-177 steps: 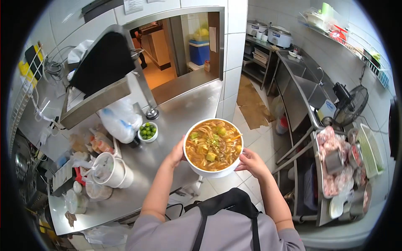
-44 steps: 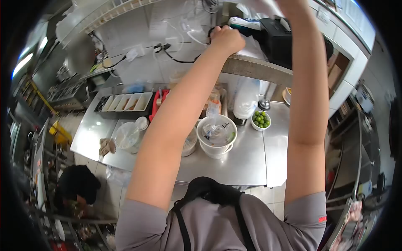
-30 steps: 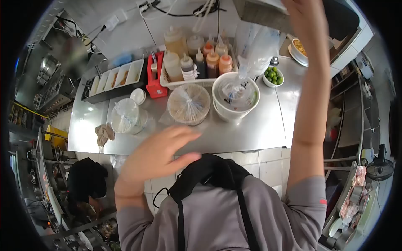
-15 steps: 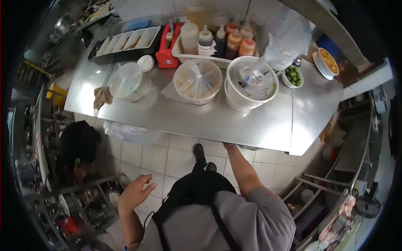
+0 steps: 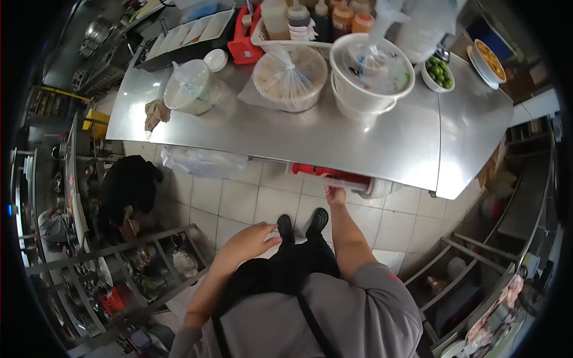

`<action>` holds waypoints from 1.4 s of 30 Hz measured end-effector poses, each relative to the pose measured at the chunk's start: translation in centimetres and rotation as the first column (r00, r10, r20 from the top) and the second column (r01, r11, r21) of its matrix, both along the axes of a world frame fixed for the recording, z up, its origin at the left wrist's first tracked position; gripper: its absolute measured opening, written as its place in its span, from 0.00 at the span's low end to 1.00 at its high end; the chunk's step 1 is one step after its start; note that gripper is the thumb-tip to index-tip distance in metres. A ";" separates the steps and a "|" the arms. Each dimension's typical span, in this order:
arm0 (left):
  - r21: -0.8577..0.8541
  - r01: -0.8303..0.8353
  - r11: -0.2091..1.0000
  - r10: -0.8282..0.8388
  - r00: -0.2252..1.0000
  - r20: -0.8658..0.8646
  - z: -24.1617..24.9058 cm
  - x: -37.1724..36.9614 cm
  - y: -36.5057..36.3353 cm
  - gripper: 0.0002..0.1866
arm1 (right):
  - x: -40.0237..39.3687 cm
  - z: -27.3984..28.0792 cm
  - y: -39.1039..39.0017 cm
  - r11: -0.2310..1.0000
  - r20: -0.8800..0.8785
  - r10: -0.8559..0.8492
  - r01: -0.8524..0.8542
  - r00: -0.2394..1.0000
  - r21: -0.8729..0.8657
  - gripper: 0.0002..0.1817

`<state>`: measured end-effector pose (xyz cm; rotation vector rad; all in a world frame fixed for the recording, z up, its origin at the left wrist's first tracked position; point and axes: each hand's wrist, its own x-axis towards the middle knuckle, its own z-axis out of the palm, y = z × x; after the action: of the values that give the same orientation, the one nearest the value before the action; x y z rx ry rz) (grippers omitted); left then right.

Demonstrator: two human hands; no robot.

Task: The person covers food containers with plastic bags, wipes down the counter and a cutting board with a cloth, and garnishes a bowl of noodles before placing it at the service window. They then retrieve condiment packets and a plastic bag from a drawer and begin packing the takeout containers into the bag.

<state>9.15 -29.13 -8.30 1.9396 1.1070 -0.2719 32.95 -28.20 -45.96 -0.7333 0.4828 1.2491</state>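
My right hand is closed at the pale front edge of a red drawer-like container that sticks out from under the steel worktop. A whitish bundle shows at the container's right end; most of its inside is hidden by the worktop. My left hand hangs in front of my body with fingers stretched out, holding nothing.
Along the worktop stand bagged tubs, a white bucket, a bowl of limes and several sauce bottles. A brown cloth lies at left. A person in black bends down beside metal racks.
The red container has come out from under the worktop, with my right hand at its front edge. My left hand has moved rightward and up. The view has shifted, and my feet show more.
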 end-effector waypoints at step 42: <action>0.206 -0.416 0.886 0.335 0.880 0.337 -23.6 14.4 0.9 0.15 | 4.6 17.9 -1.9 0.786 0.702 0.593 0.095 -0.395 -0.611 0.08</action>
<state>23.51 -28.24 -31.86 1.8645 1.3430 0.3948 37.57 -30.13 -28.09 -2.1681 -1.1139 0.3976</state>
